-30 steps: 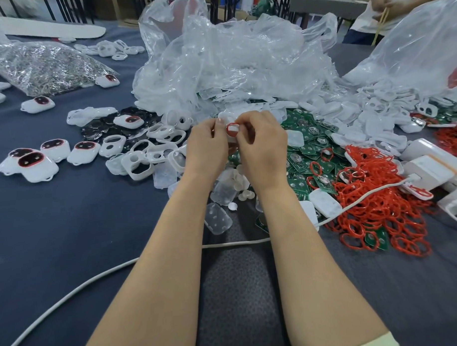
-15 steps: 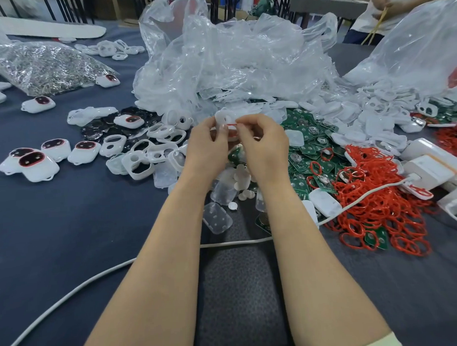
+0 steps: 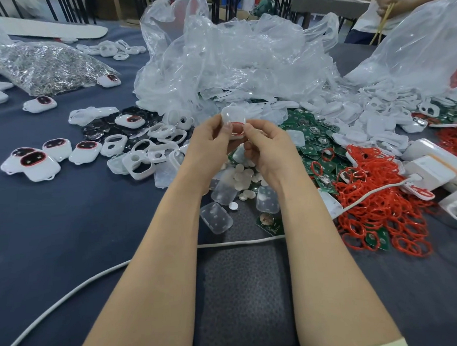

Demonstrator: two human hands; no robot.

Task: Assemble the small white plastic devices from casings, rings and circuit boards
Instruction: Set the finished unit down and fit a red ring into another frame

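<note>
- I am holding one white casing between both hands, lifted clear of the table. The left hand is pinching its left edge with the thumb on top, and the right hand is pinching its right side.
- A red ring is showing along the casing's lower rim, right between my two thumbs. I judge that I am seating it into its groove.
- I cannot tell whether the ring is fully in on the far side, since the casing is hiding that part.
- To do this well, I am planning to walk the thumbs outward along the rim and press the ring down bit by bit rather than all at once, so it is not popping out opposite the pinch.
- The hold should be staying light: the shell looks thin, and squeezing could be bowing the groove open.
- Circuit boards are lying just right of and beneath the grip, and the loose rings further right, so the next part is close to the right hand.
- Finished devices are sitting well off to the left of the grip, likely where this one is going.
</note>
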